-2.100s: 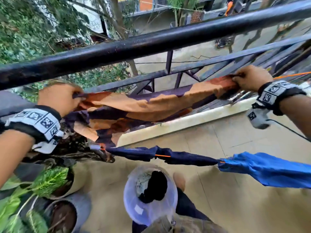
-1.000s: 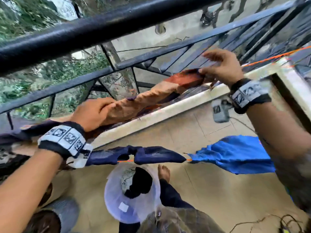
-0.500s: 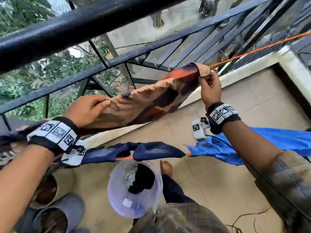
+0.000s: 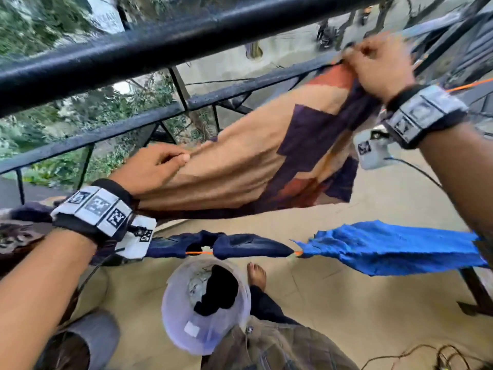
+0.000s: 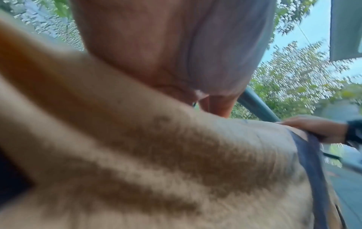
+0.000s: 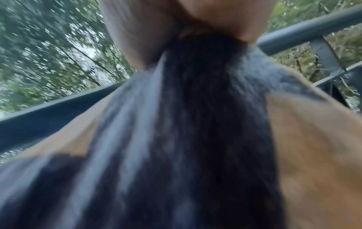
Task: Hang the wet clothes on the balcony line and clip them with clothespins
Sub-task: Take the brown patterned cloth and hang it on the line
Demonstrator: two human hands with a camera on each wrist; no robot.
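Observation:
A tan, rust and dark purple patterned cloth [image 4: 253,156] is stretched between my two hands in front of the black balcony railing [image 4: 160,44]. My left hand [image 4: 157,166] grips its lower left end. My right hand [image 4: 373,65] grips the upper right corner, raised near the railing's lower bar. An orange line [image 4: 469,85] shows at the right past my right wrist. The wrist views show the tan cloth [image 5: 156,162] and its dark part [image 6: 195,139] bunched under each hand, blurred.
A nearer orange line [image 4: 198,253] carries a navy garment [image 4: 240,247] and a bright blue one [image 4: 386,247]. Below stands a pale bucket [image 4: 181,319] with dark clothes, beside my bare foot [image 4: 256,275]. Pots [image 4: 88,340] sit bottom left. Cables [image 4: 416,356] lie bottom right.
My right hand has lifted the cloth's right corner up and to the right, towards the railing, and the cloth has spread wider. My left hand stays gripping the left end.

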